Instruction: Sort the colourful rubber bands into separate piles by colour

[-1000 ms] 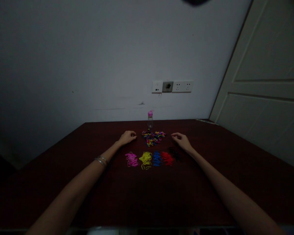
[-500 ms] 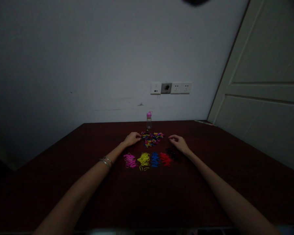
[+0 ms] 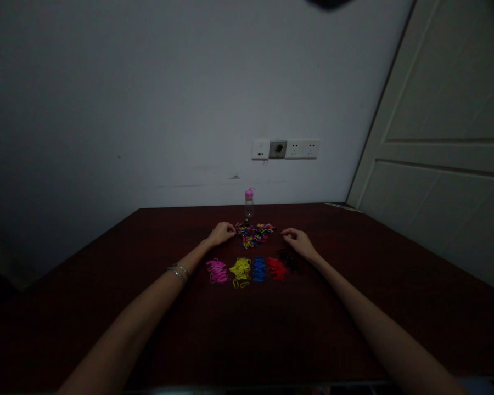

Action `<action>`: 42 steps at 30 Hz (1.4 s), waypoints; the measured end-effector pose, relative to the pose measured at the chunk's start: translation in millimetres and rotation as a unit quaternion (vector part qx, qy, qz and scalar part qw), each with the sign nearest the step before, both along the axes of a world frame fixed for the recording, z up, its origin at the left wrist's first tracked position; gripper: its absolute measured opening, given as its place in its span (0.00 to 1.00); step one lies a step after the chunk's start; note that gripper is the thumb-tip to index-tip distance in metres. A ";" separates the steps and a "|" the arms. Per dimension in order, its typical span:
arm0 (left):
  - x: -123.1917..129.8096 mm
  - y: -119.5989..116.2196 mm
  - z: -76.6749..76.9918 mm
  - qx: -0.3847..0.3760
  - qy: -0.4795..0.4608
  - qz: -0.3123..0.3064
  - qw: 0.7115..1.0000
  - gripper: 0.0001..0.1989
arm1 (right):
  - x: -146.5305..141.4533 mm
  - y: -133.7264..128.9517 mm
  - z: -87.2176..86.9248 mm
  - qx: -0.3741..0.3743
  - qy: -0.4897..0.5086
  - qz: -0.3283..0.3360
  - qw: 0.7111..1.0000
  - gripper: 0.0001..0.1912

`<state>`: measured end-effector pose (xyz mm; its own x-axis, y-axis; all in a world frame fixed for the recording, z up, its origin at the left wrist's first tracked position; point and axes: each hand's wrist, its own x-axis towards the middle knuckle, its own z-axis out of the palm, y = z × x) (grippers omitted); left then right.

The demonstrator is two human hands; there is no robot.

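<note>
A loose pile of mixed-colour rubber bands lies on the dark red-brown table. At its left edge rests my left hand, the fingers closed together; whatever they may pinch is too small to make out. My right hand lies just right of the pile, its fingers loosely bent and slightly apart, with nothing visible in them. Nearer to me, sorted heaps sit in a row: pink bands, yellow bands, blue bands, red bands and black bands, the last partly beside my right wrist.
Behind the mixed pile stands a small clear bottle with a pink top, close to the wall. Sockets are set in the wall above the table. A pale panelled door is at the right.
The whole view has shifted very slightly. Both hands and the heaps of bands keep their places.
</note>
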<state>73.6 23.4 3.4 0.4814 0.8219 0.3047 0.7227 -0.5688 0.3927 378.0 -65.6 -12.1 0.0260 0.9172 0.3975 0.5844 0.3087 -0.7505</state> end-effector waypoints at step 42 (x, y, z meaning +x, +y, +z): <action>59.8 -81.1 58.1 -0.198 0.109 -0.223 0.948 0.11 | -1.4 0.7 -0.7 0.005 -0.047 -0.003 0.999 0.15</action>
